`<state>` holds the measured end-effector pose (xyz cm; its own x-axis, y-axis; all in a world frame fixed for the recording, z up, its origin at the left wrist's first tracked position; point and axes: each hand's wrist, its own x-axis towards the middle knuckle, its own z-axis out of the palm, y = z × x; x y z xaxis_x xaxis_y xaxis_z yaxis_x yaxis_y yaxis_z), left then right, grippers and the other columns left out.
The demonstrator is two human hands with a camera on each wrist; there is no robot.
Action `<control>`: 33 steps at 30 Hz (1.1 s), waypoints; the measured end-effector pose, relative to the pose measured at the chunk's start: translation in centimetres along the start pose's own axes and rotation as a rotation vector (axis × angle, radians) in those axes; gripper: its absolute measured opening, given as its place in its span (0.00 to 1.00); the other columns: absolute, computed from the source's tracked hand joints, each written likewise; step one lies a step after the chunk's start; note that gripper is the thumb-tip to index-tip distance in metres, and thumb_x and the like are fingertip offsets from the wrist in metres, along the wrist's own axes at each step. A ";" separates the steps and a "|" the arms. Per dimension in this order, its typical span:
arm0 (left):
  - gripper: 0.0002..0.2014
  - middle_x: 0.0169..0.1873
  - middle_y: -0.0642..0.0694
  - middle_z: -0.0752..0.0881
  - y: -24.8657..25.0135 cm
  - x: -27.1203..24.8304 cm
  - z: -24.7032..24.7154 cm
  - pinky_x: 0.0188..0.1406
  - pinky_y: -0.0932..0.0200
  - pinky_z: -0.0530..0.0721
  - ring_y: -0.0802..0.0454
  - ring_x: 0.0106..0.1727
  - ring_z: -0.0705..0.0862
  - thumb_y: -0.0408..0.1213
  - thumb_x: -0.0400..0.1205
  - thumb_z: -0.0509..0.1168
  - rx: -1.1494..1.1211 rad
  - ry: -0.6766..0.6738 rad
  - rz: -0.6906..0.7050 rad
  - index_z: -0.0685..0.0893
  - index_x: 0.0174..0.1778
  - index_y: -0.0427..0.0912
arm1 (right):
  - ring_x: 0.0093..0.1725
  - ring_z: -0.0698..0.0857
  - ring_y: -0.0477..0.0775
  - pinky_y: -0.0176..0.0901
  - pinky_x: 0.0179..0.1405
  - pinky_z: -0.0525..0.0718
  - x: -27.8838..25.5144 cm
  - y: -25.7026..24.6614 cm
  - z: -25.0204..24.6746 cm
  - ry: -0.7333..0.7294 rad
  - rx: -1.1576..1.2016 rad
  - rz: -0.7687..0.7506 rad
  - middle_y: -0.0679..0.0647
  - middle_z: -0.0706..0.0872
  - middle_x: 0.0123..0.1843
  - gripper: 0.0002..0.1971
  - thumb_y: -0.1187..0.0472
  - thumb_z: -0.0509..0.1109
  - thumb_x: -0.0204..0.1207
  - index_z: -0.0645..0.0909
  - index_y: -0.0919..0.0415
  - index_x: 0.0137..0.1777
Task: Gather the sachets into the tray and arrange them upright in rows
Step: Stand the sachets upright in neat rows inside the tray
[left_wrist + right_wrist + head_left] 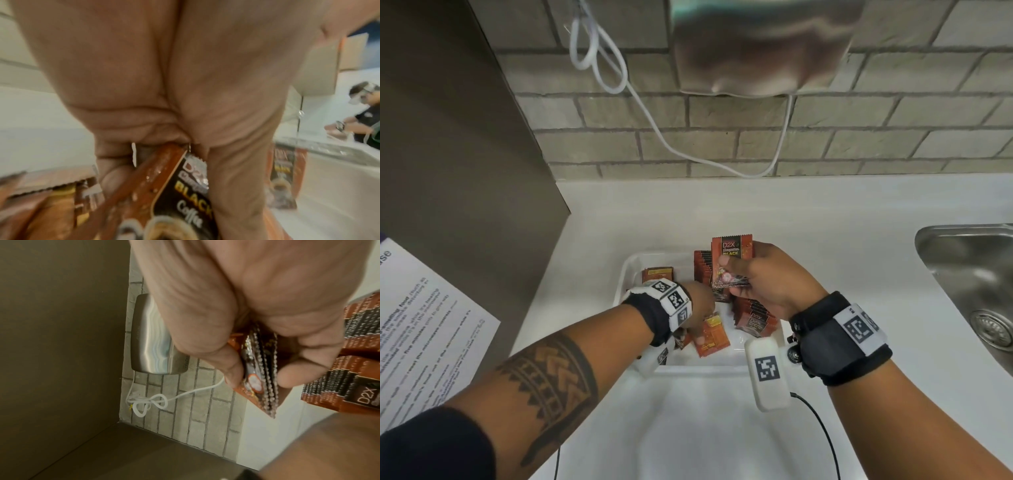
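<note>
Right hand (767, 277) is pinching a small stack of sachets (731, 263) above the white tray (631, 265) on the counter (842, 222); left hand (700, 308) grips one sachet (714, 334) at the tray's 6 o'clock.

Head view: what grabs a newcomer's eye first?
The right hand holds a fan of orange-and-black sachets upright over the white tray. Beside it, the left hand grips a loose sachet low in the tray, next to standing rows.

Orange-and-black foil coffee sachets (751, 317) stand upright in rows inside the shallow white plastic tray (631, 265). Others lie flat there.
</note>
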<state>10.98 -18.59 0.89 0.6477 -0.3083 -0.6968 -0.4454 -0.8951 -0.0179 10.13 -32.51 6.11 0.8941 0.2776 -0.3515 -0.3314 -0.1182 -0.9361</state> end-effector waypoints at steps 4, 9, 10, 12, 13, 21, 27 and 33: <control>0.19 0.48 0.47 0.87 -3.1 -2.8 -1.2 0.34 0.63 0.76 0.52 0.42 0.81 0.49 0.73 0.81 -0.350 0.133 0.026 0.87 0.55 0.44 | 0.45 0.89 0.54 0.39 0.37 0.86 0.5 0.1 0.3 0.035 -0.116 -0.024 0.63 0.91 0.53 0.04 0.66 0.71 0.81 0.86 0.60 0.53; 0.10 0.37 0.57 0.90 -7.0 -6.4 -2.2 0.43 0.61 0.79 0.58 0.37 0.82 0.49 0.69 0.84 -0.630 0.255 0.053 0.90 0.39 0.54 | 0.48 0.93 0.64 0.60 0.44 0.92 1.2 0.4 0.7 0.081 -0.204 -0.042 0.65 0.92 0.49 0.21 0.65 0.77 0.60 0.81 0.66 0.55; 0.09 0.38 0.58 0.90 -7.7 -7.1 -2.4 0.44 0.62 0.78 0.59 0.38 0.83 0.48 0.70 0.84 -0.659 0.294 0.053 0.90 0.38 0.55 | 0.47 0.93 0.63 0.53 0.37 0.91 1.4 0.5 0.8 0.078 -0.172 -0.044 0.64 0.93 0.49 0.20 0.67 0.76 0.64 0.80 0.65 0.57; 0.09 0.42 0.57 0.91 -8.8 -8.2 -2.5 0.48 0.62 0.79 0.58 0.43 0.85 0.47 0.70 0.84 -0.703 0.386 0.058 0.90 0.39 0.57 | 0.39 0.92 0.58 0.41 0.30 0.84 1.6 0.5 1.3 0.062 -0.149 -0.017 0.60 0.93 0.45 0.15 0.72 0.70 0.74 0.79 0.65 0.60; 0.10 0.43 0.58 0.91 -9.2 -8.6 -2.4 0.49 0.62 0.80 0.59 0.44 0.86 0.46 0.69 0.84 -0.740 0.432 0.068 0.90 0.39 0.57 | 0.35 0.89 0.55 0.40 0.32 0.81 1.6 0.5 1.5 0.052 -0.179 0.013 0.58 0.92 0.42 0.13 0.70 0.70 0.76 0.81 0.66 0.61; 0.11 0.44 0.56 0.89 -9.5 -8.0 -1.0 0.56 0.55 0.85 0.56 0.47 0.88 0.32 0.68 0.84 -0.945 0.692 0.215 0.95 0.41 0.51 | 0.33 0.80 0.46 0.37 0.35 0.74 1.6 0.7 2.2 -0.369 0.119 0.298 0.56 0.85 0.39 0.19 0.50 0.79 0.74 0.90 0.64 0.57; 0.13 0.44 0.57 0.89 -8.6 -7.1 0.0 0.56 0.58 0.85 0.59 0.46 0.88 0.25 0.70 0.81 -0.992 0.779 0.239 0.95 0.40 0.50 | 0.40 0.78 0.51 0.38 0.37 0.77 2.1 1.0 2.2 -0.285 0.166 0.278 0.60 0.88 0.45 0.23 0.54 0.90 0.58 0.93 0.64 0.51; 0.19 0.45 0.55 0.91 -8.4 -6.8 0.5 0.58 0.61 0.84 0.56 0.50 0.89 0.18 0.72 0.74 -1.107 0.887 0.272 0.96 0.40 0.51 | 0.56 0.90 0.65 0.58 0.63 0.85 2.5 1.7 2.8 -0.172 -0.170 0.056 0.66 0.91 0.57 0.43 0.36 0.92 0.44 0.90 0.63 0.56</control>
<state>9.98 -8.80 5.42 0.9687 -0.2332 0.0855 -0.1827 -0.4359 0.8812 10.99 -29.33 3.59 0.8064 0.4228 -0.4135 -0.3102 -0.2928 -0.9045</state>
